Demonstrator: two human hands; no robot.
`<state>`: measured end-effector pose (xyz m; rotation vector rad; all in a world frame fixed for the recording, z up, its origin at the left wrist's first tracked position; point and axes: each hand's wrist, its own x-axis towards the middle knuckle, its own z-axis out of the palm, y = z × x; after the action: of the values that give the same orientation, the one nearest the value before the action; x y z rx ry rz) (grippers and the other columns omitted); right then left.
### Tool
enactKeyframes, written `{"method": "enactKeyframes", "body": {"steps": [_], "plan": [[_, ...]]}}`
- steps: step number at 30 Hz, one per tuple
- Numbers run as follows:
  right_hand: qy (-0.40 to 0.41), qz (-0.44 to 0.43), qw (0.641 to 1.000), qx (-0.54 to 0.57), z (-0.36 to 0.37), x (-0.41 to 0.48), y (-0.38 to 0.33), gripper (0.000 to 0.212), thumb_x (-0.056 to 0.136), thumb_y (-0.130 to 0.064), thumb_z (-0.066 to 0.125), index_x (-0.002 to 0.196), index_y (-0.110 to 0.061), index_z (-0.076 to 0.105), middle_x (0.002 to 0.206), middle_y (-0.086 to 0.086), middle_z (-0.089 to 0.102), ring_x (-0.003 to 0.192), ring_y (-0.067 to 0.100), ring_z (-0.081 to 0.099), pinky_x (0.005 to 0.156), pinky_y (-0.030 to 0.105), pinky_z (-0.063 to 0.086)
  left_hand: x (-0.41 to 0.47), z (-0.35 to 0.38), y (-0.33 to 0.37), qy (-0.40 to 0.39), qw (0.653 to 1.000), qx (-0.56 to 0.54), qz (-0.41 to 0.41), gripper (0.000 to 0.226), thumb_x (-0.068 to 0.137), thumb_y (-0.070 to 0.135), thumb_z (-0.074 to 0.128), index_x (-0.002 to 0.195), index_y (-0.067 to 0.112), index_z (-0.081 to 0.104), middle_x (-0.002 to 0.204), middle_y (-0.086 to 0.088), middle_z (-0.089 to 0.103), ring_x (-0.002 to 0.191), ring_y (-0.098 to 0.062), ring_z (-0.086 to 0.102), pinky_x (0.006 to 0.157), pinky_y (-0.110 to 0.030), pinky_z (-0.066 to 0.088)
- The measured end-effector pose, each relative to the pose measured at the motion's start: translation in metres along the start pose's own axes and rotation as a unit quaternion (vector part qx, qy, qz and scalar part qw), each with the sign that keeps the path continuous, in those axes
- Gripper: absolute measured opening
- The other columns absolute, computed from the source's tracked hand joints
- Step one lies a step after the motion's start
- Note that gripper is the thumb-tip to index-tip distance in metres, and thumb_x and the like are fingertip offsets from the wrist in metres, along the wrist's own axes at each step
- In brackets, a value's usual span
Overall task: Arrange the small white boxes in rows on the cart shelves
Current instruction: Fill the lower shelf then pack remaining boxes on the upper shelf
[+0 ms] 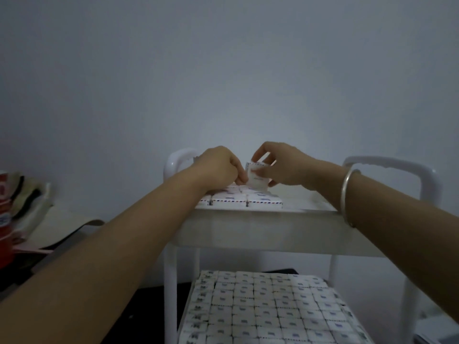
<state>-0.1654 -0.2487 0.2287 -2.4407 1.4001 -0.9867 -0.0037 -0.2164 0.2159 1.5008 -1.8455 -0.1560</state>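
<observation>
White small box [258, 177] sits pinched in my right hand [285, 170], thumb on its face; left hand [218, 167], fingers curled, nips its left edge, just above the row of boxes [248, 200] on the cart's top shelf [248, 228].

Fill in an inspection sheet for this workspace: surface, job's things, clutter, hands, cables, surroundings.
Surface: white cart's top shelf, partly filled.
Job's things: top-shelf boxes lie flat in rows; held box stands upright above them; lower-shelf boxes are packed in rows.
Clutter: red container and bag left of the cart.
Hands: right hand pinches the held box; left hand, fingers curled, is at its left edge, grip unclear.
Cables: nothing seen.
Surroundings: plain wall behind; dim light.
</observation>
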Motion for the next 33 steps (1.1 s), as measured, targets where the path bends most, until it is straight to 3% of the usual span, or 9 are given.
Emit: {"method": "enactKeyframes", "body": {"steps": [4,9,14,16,18,20,24,28,33], "plan": [[-0.052,-0.020,0.997,-0.057,0.014,0.000,-0.002,0.019,0.092,-0.019,0.060,0.111,-0.021,0.059,0.108,0.002,0.061,0.082,0.017,0.062,0.070,0.024,0.051,0.000,0.000,-0.001,0.047,0.999,-0.003,-0.010,0.037,0.084,-0.001,0.045,0.074,0.020,0.074,0.082,0.006,0.075,0.041,-0.001,0.053,0.040,-0.015,0.037],[-0.089,-0.001,0.992,-0.085,0.017,-0.001,-0.004,0.023,0.096,-0.015,0.048,0.116,-0.020,0.060,0.119,0.005,0.059,0.100,0.019,0.061,0.082,0.029,0.052,-0.003,-0.002,0.001,0.082,0.997,0.000,0.006,0.040,0.080,0.000,0.044,0.074,0.023,0.075,0.087,0.006,0.074,0.063,-0.011,0.059,0.056,-0.024,0.048],[-0.094,0.026,0.994,-0.046,0.018,0.000,0.000,0.034,0.101,-0.011,0.034,0.118,-0.015,0.063,0.090,-0.002,0.053,0.066,0.009,0.050,0.043,0.009,0.039,-0.013,-0.006,0.010,0.102,0.992,-0.033,0.062,0.043,0.079,-0.003,0.043,0.067,0.029,0.070,0.085,0.009,0.072,0.091,-0.011,0.065,0.087,-0.034,0.053],[-0.089,0.008,0.993,-0.073,0.017,-0.002,0.000,0.034,0.101,-0.012,0.035,0.126,-0.015,0.058,0.106,0.002,0.058,0.078,0.011,0.054,0.061,0.009,0.041,-0.026,-0.011,0.013,0.112,0.988,-0.054,0.087,0.046,0.078,-0.004,0.040,0.070,0.030,0.070,0.081,0.014,0.071,0.090,-0.005,0.065,0.085,-0.028,0.054],[-0.045,-0.007,0.994,-0.101,0.014,-0.005,-0.002,0.032,0.101,-0.017,0.038,0.130,-0.018,0.054,0.130,0.005,0.056,0.108,0.018,0.055,0.085,0.018,0.036,-0.045,-0.018,0.012,0.134,0.983,-0.054,0.109,0.047,0.078,-0.002,0.039,0.070,0.033,0.070,0.076,0.020,0.070,0.085,0.003,0.064,0.077,-0.019,0.051],[0.036,-0.055,0.991,-0.116,0.010,-0.013,-0.012,0.030,0.100,-0.021,0.042,0.126,-0.021,0.056,0.130,0.002,0.059,0.117,0.019,0.054,0.093,0.024,0.037,-0.071,-0.025,0.007,0.139,0.978,-0.068,0.140,0.047,0.081,-0.003,0.041,0.070,0.033,0.069,0.076,0.019,0.070,0.080,0.002,0.065,0.074,-0.018,0.049],[0.133,-0.179,0.974,0.039,0.016,-0.054,-0.053,0.017,0.095,-0.022,0.051,0.102,-0.030,0.064,0.094,-0.011,0.069,0.078,0.006,0.062,0.073,0.019,0.048,-0.134,-0.041,-0.019,0.111,0.974,-0.113,0.163,0.046,0.084,-0.010,0.043,0.074,0.024,0.072,0.078,0.011,0.072,0.077,0.003,0.065,0.064,-0.006,0.044],[0.017,-0.273,0.950,0.152,0.059,-0.115,-0.092,0.011,0.094,-0.019,0.055,0.097,-0.025,0.064,0.074,-0.006,0.065,0.055,0.003,0.055,0.054,0.014,0.041,-0.198,-0.049,-0.082,0.089,0.985,-0.122,0.088,0.043,0.087,-0.016,0.042,0.079,0.013,0.073,0.081,0.003,0.073,0.077,-0.005,0.066,0.065,-0.020,0.053],[-0.172,-0.293,0.935,0.104,0.152,-0.158,-0.113,0.016,0.094,-0.018,0.055,0.106,-0.027,0.061,0.080,-0.010,0.066,0.064,0.007,0.062,0.062,0.027,0.051,-0.281,-0.042,-0.184,0.099,0.980,-0.147,-0.090,0.045,0.090,-0.019,0.042,0.078,0.013,0.071,0.079,0.001,0.074,0.075,-0.005,0.067,0.063,-0.015,0.050]]}}
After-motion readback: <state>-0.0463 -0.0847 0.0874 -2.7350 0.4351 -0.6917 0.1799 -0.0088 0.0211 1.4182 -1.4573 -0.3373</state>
